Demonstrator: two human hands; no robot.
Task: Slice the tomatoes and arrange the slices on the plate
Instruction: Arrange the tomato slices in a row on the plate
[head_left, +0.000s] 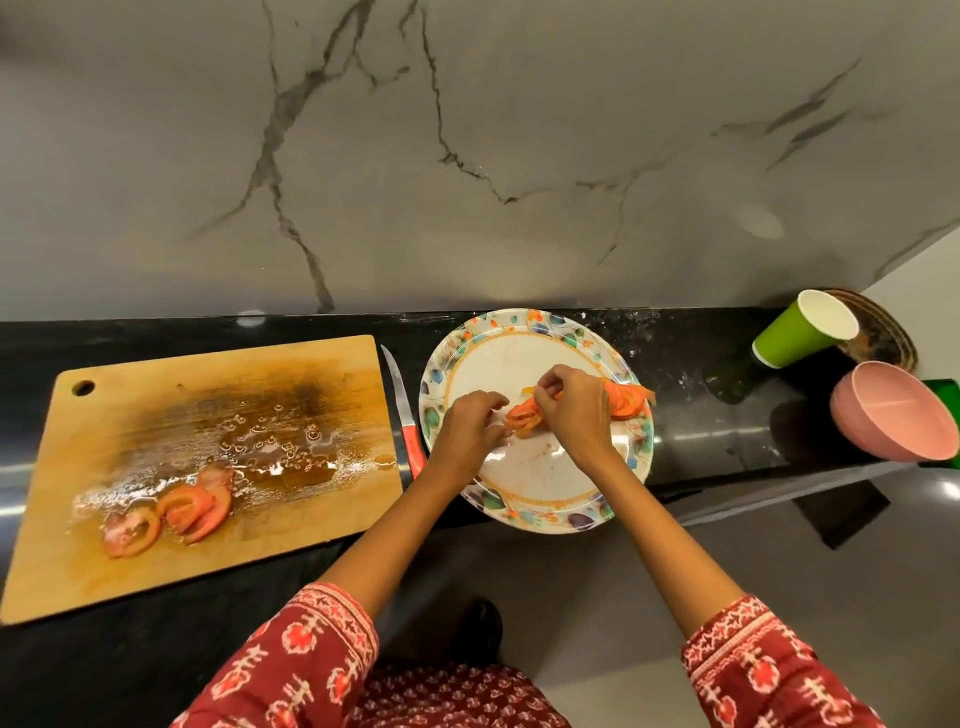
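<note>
A floral-rimmed white plate (524, 483) sits on the black counter, right of a wet wooden cutting board (130, 415). Both of my hands are over the plate. My left hand (470, 428) pinches a clump of tomato slices (522, 418) from the left. My right hand (574, 408) grips the same clump from above, fingers curled. More tomato slices (631, 402) lie on the plate's right side, partly hidden by my right hand. Several slices (179, 512) remain on the board's near left part. A red-handled knife (404, 415) lies between board and plate.
A green paper cup (800, 327) stands tilted at the counter's far right beside a dark round tray (883, 322). A pink bowl (893, 410) sits near the counter's right end. A marble wall rises behind the counter. The counter edge drops to the floor below the plate.
</note>
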